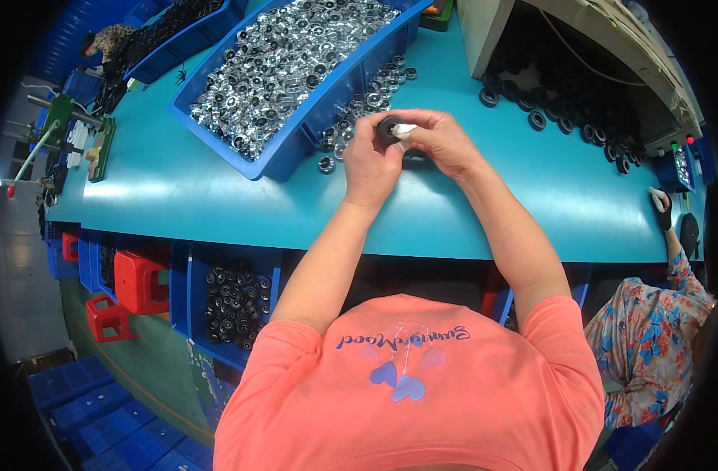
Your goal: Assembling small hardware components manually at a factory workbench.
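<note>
A small black ring-shaped part [388, 125] is held up above the table between my two hands. My left hand [370, 163] is closed round its left side, thumb and fingers curled. From the other side my right hand [447, 144] pinches at it, closed. Something white [403, 131], a cloth or a fingertip wrapping, covers the right fingertips at the ring's edge. Behind the hands, loose shiny clear-and-black round parts [374, 100] lie on the table. A dark thing under my right fingers is mostly hidden.
A large blue bin [279, 141] heaped with shiny round parts stands at the back left. Several black rings [537, 120] lie by a box-like housing [479, 35] at the right. At the far right works another person [649, 337]. Red stools [139, 281] stand below the table [217, 210].
</note>
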Motion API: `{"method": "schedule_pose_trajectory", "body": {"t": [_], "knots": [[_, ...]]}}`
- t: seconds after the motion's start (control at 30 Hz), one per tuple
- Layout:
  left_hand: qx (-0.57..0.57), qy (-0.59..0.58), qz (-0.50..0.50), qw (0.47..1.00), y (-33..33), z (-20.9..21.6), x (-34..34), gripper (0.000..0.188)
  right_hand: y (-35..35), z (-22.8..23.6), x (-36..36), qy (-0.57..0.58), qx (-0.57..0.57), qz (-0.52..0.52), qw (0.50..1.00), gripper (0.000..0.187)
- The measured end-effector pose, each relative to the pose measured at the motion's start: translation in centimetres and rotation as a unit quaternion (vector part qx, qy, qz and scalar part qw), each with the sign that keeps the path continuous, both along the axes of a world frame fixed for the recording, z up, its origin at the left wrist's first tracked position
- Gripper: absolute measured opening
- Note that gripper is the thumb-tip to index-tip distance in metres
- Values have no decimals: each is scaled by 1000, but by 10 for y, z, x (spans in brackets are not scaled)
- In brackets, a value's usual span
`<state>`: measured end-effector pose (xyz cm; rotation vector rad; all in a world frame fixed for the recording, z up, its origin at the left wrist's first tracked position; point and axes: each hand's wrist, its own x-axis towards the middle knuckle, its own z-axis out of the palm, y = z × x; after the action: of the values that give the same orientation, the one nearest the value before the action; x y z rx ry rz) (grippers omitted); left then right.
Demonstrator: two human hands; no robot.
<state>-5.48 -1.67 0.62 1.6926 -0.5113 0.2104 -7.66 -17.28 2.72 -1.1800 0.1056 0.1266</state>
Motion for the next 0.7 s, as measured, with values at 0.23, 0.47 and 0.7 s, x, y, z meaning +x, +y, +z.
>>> {"method": "schedule_pose_trajectory", "body": {"t": [0.23,0.47,0.7], "knots": [[-136,148,-87,976,3,8,1,43,-12,5,0,-40,11,48,998,48],[-115,154,-74,979,4,10,1,43,-14,2,1,-61,-18,75,995,50],[-151,183,-73,969,6,12,2,45,-7,2,1,-28,27,48,998,47]]}}
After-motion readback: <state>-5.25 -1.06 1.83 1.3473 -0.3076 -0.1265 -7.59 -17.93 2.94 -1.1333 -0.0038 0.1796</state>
